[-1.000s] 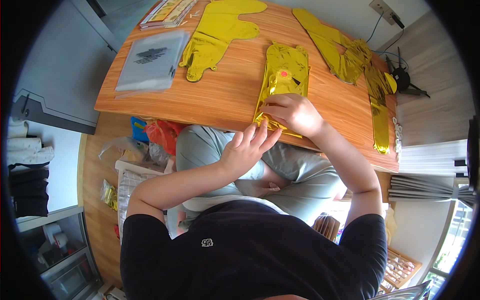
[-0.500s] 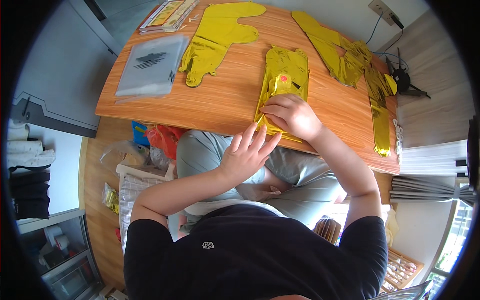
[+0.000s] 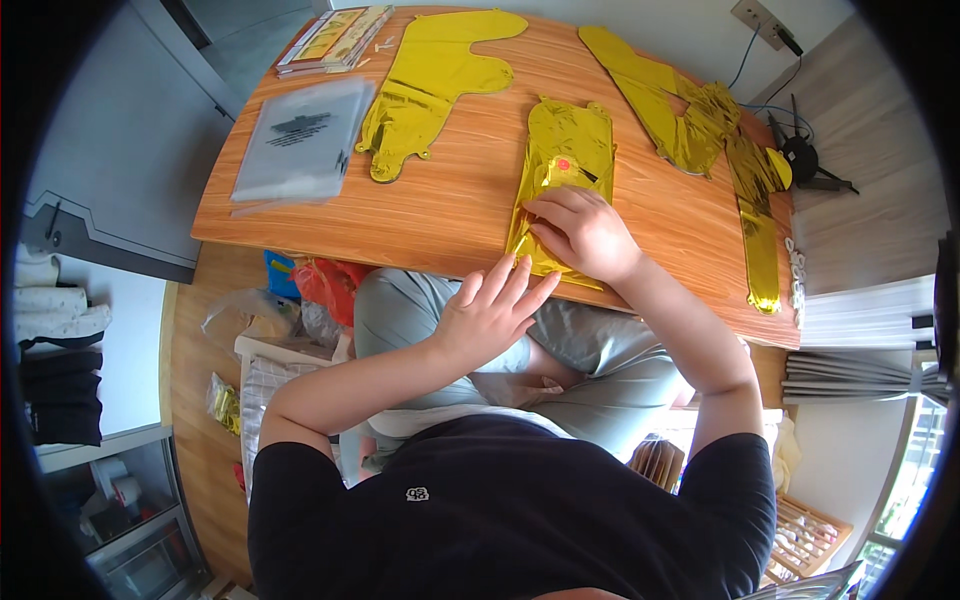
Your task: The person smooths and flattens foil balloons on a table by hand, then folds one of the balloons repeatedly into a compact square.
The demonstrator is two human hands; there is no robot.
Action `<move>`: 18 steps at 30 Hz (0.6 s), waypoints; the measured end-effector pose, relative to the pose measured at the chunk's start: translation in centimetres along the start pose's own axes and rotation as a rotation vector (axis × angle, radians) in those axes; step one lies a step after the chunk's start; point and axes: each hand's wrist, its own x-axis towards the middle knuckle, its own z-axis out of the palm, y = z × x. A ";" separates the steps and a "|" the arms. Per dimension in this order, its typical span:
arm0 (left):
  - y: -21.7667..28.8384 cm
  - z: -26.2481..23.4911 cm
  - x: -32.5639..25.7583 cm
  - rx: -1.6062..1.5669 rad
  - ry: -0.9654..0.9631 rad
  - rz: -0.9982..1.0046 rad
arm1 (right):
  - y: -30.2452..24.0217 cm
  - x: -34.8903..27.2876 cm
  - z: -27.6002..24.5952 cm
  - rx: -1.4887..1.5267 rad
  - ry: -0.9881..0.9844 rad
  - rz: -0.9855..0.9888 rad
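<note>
A gold foil balloon (image 3: 572,130), flat and folded, lies at the near middle of the table with a small red spot and a dark mark on it. Over its near part, my right hand (image 3: 590,232) bends with thumb and fingers brought together on the foil; what they pinch is hidden beneath them. My left hand (image 3: 495,312) is spread at the table's near edge, its fingertips by the balloon's lower left corner. Another flat gold foil balloon (image 3: 430,85) lies at the far left, and a crumpled gold foil balloon (image 3: 690,110) at the right.
A stack of clear plastic sleeves (image 3: 305,135) lies on the left of the wooden table (image 3: 450,220), with booklets (image 3: 335,40) behind it. At the right stands a black router (image 3: 800,155) with cables. Plastic bags (image 3: 330,285) lie below the table's left edge.
My right hand has shifted very slightly left on the foil. My left hand stays almost where it was, and the balloons lie as before.
</note>
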 end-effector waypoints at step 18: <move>-1.1 -0.6 0.3 -0.048 -0.056 0.047 | 0.3 -0.2 0.1 -0.073 0.035 -0.016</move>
